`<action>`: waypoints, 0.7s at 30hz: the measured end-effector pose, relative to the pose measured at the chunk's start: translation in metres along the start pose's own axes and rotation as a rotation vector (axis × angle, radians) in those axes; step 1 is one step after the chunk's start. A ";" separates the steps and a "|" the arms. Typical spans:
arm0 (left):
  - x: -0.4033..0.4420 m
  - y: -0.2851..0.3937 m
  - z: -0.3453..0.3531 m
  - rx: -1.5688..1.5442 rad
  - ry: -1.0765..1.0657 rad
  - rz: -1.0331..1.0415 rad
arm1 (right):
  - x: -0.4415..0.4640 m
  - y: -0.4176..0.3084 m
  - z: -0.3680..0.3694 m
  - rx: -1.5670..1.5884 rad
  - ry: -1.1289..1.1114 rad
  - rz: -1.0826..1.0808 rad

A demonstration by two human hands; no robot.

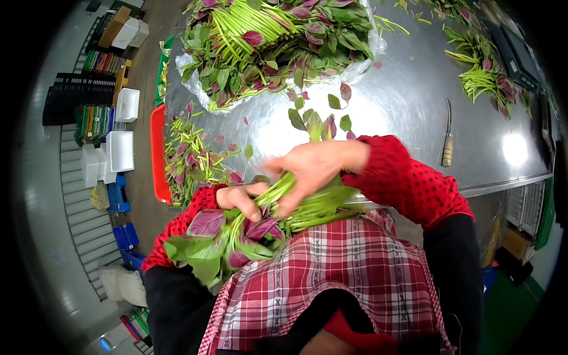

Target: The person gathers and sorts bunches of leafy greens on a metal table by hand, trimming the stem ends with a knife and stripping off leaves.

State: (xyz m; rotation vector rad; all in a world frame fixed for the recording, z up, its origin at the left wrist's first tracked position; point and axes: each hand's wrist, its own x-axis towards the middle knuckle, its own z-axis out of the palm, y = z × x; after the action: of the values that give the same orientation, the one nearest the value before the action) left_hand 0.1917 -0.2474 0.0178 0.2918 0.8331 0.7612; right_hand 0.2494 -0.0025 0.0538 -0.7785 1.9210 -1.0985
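Purple-and-green leafy bunch (258,229): lower centre of frame
Left hand grip (241,199): holding the bunch by its stems
Right hand grip (316,168): blurred over the stems, cannot tell how closed
Wooden-handled curved knife (448,149): right of frame

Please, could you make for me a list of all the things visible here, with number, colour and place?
Leafy bunch: one, green and purple, in the hands
Leafy pile: one, green and purple, table's far side
Plastic sheet: one, whitish, under the pile
Scraps: many, green and purple, table's left
Smaller greens: uncounted, green and purple, table's far right
Knife: one, tan handle, table's right
Device: one, black, right edge
Table: one, silver, ahead
Crate: one, red, left of table
White boxes: several, white, left background
Blue crates: several, blue, left background
Other background items: uncounted, mixed, unclear
Apron: one, red-white checks, worn
Sleeves: two, red, black-dotted, forearms
Left hand: one, bare, gripping stems
Right hand: one, bare, blurred, over stems
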 end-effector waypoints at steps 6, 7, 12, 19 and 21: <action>0.008 -0.038 -0.006 0.404 0.328 1.099 | -0.040 0.086 0.077 0.591 -0.221 -0.006; 0.005 -0.025 -0.007 0.364 0.466 1.014 | -0.043 0.097 0.084 0.743 -0.104 -0.034; -0.076 0.023 -0.017 0.421 1.690 0.586 | -0.059 0.082 0.095 0.961 0.388 0.027; 0.067 -0.034 0.023 0.169 0.703 0.476 | 0.002 0.075 0.101 1.076 0.731 -0.037; 0.116 -0.057 0.028 -0.412 0.623 0.678 | 0.000 0.074 0.121 0.943 0.622 0.008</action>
State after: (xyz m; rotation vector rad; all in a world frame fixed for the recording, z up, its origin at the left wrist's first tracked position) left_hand 0.2910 -0.2041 -0.0584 -0.0562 1.1437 1.6863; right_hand 0.3426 -0.0195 -0.0516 0.1223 1.5299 -2.1606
